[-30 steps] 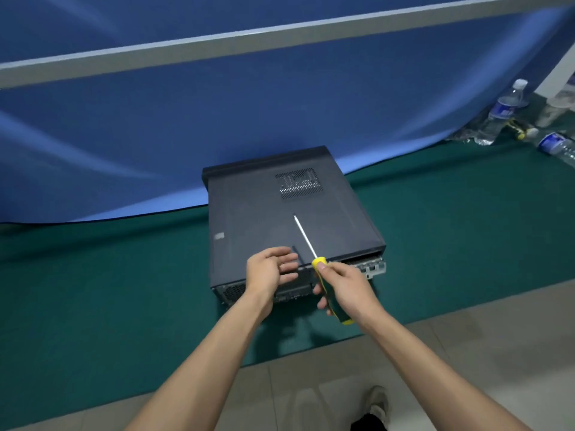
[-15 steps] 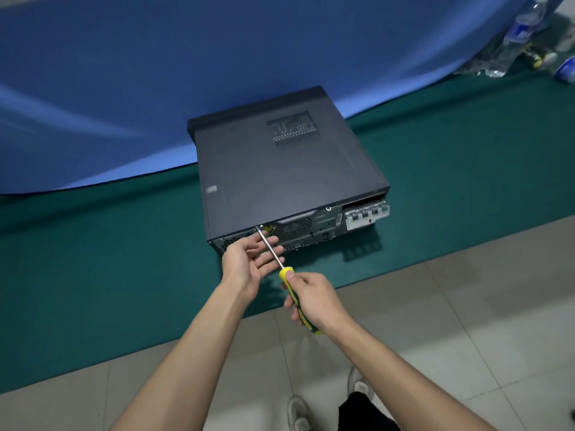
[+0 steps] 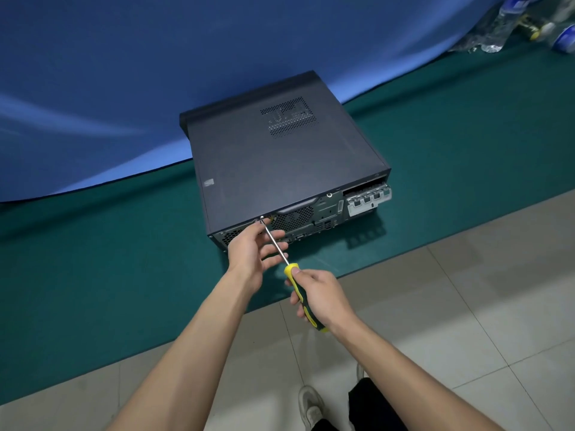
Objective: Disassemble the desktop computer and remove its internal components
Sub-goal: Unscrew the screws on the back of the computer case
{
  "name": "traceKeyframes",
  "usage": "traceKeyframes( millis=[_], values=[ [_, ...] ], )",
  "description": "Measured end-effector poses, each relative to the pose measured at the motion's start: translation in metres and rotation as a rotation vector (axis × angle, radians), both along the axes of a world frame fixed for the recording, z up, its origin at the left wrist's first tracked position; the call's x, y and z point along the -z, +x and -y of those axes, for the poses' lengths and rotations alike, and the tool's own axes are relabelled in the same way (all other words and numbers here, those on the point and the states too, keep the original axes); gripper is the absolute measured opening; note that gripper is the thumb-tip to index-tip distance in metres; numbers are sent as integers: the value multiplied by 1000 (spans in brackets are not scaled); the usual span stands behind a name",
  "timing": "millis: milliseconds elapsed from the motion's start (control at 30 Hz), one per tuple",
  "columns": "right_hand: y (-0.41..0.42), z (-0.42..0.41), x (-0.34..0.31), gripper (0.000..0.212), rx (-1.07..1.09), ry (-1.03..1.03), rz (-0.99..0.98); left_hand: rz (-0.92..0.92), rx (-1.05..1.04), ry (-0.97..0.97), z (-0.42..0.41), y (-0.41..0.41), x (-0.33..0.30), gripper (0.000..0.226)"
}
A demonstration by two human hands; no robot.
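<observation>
A black desktop computer case [image 3: 280, 163] lies flat on a green mat [image 3: 93, 259], its rear panel facing me. My right hand [image 3: 320, 298] grips the yellow-and-black handle of a screwdriver [image 3: 275, 242]. The metal shaft slants up and left, and its tip rests at a screw on the upper left of the rear panel. My left hand [image 3: 253, 251] hovers beside the shaft with fingers spread, its fingertips near the tip. The case's side cover is closed, so the inside is hidden.
A blue cloth backdrop [image 3: 155, 73] hangs behind the case. Several plastic bottles [image 3: 510, 23] lie at the top right. Grey floor tiles [image 3: 466, 306] run along the mat's near edge, and my shoe [image 3: 312, 405] shows at the bottom.
The screwdriver came down from above the case lid to the rear panel, where its tip now sits at a screw. My left hand left the case edge and moved beside the shaft.
</observation>
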State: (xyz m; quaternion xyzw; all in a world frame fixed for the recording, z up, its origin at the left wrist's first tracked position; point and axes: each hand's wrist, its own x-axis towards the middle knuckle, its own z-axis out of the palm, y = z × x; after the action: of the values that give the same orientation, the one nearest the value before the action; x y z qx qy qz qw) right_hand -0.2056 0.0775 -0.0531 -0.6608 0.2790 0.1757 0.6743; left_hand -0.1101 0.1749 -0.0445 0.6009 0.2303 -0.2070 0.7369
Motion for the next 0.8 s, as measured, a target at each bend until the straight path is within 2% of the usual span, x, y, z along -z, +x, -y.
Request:
traceKeyframes(
  millis=[267,800],
  values=[
    [1,-7,-5,36,46,99,-23,20,50,53,-4,3,-4,18],
    [0,-9,-2,41,79,129,-52,7,47,67,-3,2,-3,17]
  ],
)
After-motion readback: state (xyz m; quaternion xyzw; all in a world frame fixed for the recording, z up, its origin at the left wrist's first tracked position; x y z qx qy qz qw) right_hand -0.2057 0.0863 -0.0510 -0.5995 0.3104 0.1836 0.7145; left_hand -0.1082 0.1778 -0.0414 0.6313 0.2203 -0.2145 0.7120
